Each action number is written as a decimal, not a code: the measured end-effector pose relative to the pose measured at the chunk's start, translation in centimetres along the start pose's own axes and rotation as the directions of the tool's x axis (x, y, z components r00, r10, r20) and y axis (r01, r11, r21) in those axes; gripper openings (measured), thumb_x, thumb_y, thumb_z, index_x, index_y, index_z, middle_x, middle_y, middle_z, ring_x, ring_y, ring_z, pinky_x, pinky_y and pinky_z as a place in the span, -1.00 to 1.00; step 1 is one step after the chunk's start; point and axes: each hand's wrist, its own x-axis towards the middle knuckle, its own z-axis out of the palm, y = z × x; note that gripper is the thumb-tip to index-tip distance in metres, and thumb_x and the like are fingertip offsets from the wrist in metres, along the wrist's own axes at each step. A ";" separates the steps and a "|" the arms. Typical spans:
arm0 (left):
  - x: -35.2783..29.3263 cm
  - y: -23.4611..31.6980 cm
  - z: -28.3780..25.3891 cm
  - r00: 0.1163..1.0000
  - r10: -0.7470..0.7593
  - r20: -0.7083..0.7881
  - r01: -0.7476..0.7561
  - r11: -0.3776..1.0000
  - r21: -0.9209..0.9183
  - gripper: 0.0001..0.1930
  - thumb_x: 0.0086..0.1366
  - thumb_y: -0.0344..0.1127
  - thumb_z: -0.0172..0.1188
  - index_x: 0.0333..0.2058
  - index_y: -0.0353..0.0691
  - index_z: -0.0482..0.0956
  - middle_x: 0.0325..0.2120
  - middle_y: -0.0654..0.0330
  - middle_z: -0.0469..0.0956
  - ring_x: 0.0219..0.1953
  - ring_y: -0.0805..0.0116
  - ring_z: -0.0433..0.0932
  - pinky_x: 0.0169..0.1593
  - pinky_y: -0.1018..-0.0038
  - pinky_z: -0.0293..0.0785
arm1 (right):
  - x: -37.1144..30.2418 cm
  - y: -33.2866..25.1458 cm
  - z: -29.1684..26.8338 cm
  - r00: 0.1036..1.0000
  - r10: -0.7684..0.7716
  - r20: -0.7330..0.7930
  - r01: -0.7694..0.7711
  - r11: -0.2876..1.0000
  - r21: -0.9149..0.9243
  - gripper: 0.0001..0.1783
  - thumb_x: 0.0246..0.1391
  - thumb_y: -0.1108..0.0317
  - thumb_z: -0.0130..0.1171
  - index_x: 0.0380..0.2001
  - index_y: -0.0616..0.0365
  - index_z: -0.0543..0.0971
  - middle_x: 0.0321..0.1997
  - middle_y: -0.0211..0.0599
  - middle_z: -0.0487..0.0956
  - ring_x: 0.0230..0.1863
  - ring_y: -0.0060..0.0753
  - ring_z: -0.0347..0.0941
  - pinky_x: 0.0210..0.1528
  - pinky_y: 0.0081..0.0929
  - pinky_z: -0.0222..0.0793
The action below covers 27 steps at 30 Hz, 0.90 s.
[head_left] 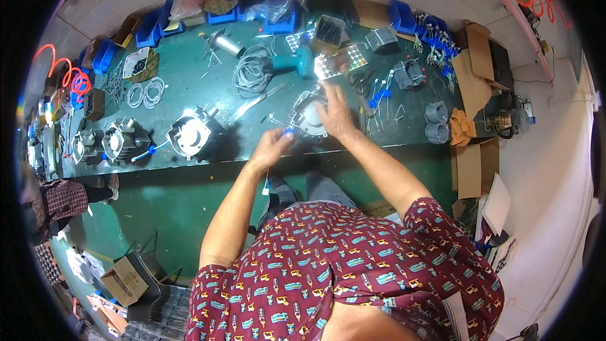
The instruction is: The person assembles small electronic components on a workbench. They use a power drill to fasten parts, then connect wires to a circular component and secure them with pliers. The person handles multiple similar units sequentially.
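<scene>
A round grey metal motor housing (307,115) lies near the table's front edge, its pale round middle facing up. My right hand (337,113) rests against its right side, fingers stretched out and apart, thumb over the rim. Just left of the housing, my left hand (273,147) is closed in a pinch on a wire lead with a blue part (289,132) at the fingertips. Its white connector end (266,189) hangs below the hand, past the table edge. Thin wire ends show between that hand and the housing.
Finned motor housings (189,134) stand to the left. Behind lie a green power tool (293,62), a coiled grey cable (251,74) and a sticker sheet (341,62). Wire leads (380,97), metal rings (436,122) and an orange cloth (463,127) are at right; blue bins (149,28) line the back.
</scene>
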 end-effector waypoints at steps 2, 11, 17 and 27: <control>-0.4 -0.3 0.0 0.979 -0.148 0.139 0.188 0.919 -0.346 -0.69 0.34 -0.27 0.29 -0.02 -0.30 0.55 -0.24 0.23 0.64 -0.28 0.44 0.55 -0.17 0.48 0.53 | 0.0 -0.1 0.1 1.000 -0.003 -0.006 0.003 1.000 -0.022 -0.35 0.10 0.37 0.24 0.28 0.07 0.35 0.11 0.01 0.42 0.18 0.10 0.34 0.24 -0.11 0.29; -1.2 -1.3 2.2 0.792 0.560 -0.246 -0.352 0.746 0.565 -0.72 0.30 -0.44 0.26 -0.02 -0.29 0.51 -0.23 0.10 0.62 -0.26 0.33 0.62 -0.24 0.34 0.54 | 0.1 0.0 -0.2 1.000 -0.002 -0.006 0.002 1.000 -0.024 -0.35 0.08 0.37 0.26 0.26 0.05 0.34 0.08 0.01 0.41 0.16 0.12 0.33 0.23 -0.07 0.29; -0.7 -1.6 3.5 0.943 -0.063 -0.327 -0.100 0.883 -0.459 -0.76 0.41 -0.36 0.21 -0.02 -0.30 0.48 -0.30 0.17 0.61 -0.35 0.45 0.59 -0.23 0.45 0.68 | 1.5 0.1 -1.3 0.994 0.079 0.069 -0.078 0.997 -0.013 -0.28 0.02 0.17 0.37 0.25 0.07 0.38 0.10 -0.03 0.48 0.21 0.04 0.36 0.26 -0.16 0.27; -1.8 -1.6 3.8 0.914 0.017 -0.405 -0.170 0.923 -0.346 -0.70 0.42 -0.36 0.22 0.05 -0.35 0.52 -0.24 0.20 0.61 -0.22 0.45 0.60 -0.10 0.43 0.68 | 4.9 3.7 1.6 0.986 -0.126 0.105 0.070 0.903 0.424 -0.64 -0.01 0.18 0.44 -0.21 0.20 0.72 -0.18 -0.15 0.66 -0.19 -0.25 0.61 -0.15 -0.39 0.51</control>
